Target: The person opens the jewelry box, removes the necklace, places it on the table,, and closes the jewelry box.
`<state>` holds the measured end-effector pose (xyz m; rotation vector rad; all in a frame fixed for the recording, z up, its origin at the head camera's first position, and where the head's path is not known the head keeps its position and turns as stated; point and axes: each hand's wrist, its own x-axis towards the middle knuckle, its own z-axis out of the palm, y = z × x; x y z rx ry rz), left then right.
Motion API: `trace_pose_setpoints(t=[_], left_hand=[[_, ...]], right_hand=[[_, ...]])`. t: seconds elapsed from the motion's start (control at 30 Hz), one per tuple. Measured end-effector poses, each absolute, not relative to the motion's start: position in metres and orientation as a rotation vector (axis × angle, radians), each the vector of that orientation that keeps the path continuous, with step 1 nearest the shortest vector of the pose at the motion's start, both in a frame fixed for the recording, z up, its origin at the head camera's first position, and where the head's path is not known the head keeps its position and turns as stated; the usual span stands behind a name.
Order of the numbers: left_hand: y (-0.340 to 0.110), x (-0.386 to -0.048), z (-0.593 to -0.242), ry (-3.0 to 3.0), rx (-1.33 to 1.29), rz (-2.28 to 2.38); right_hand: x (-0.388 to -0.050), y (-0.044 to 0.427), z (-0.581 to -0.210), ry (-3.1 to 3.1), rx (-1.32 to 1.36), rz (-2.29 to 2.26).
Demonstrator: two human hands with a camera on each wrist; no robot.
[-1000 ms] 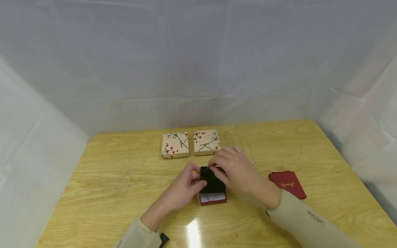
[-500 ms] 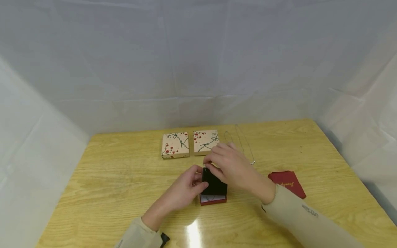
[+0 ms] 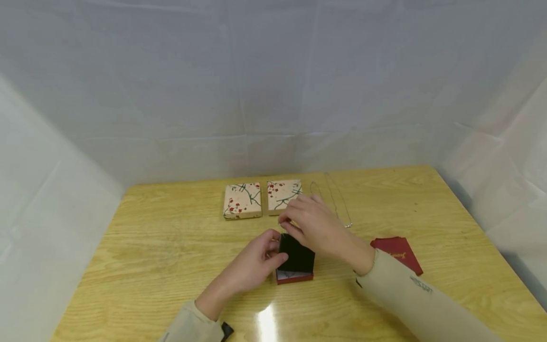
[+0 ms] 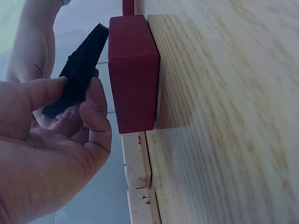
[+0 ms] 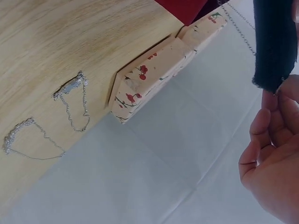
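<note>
My left hand (image 3: 256, 260) pinches a black jewelry-box pad (image 3: 297, 254) between thumb and fingers. The pad is tilted over a red jewelry box (image 3: 295, 280), whose white-lined inside shows at the near edge. In the left wrist view, thin chain strands hang between the pad (image 4: 80, 67) and the red box (image 4: 135, 84). At the pad's far left corner, my right hand (image 3: 319, 229) pinches a fine silver necklace chain. The right wrist view shows chain strands (image 5: 240, 35) running beside the pad (image 5: 275, 42). The necklace's remaining length is mostly hidden.
Two floral-patterned boxes (image 3: 242, 200) stand behind the hands. Two silver necklaces (image 5: 71, 93) lie on the wooden table (image 3: 162, 251) at the back, right of the boxes. A red pouch stack marked "Jewelry" (image 3: 397, 254) lies to the right. White cloth surrounds the table.
The black pad has tilted and shifted slightly right, covering more of the red box's inside. My right hand has moved a little left and away from me with the chain.
</note>
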<state>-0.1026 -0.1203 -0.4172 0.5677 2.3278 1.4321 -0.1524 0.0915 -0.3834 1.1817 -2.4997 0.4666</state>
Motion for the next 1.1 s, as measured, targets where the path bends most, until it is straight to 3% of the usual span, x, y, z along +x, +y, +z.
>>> trace_pose_setpoints(t=[1.1], left_hand=[[-0.1221,-0.1,-0.4192,2.375,0.549,1.435]], right_hand=[[-0.1575,0.1003,-0.3894,-2.736,0.962,0.577]])
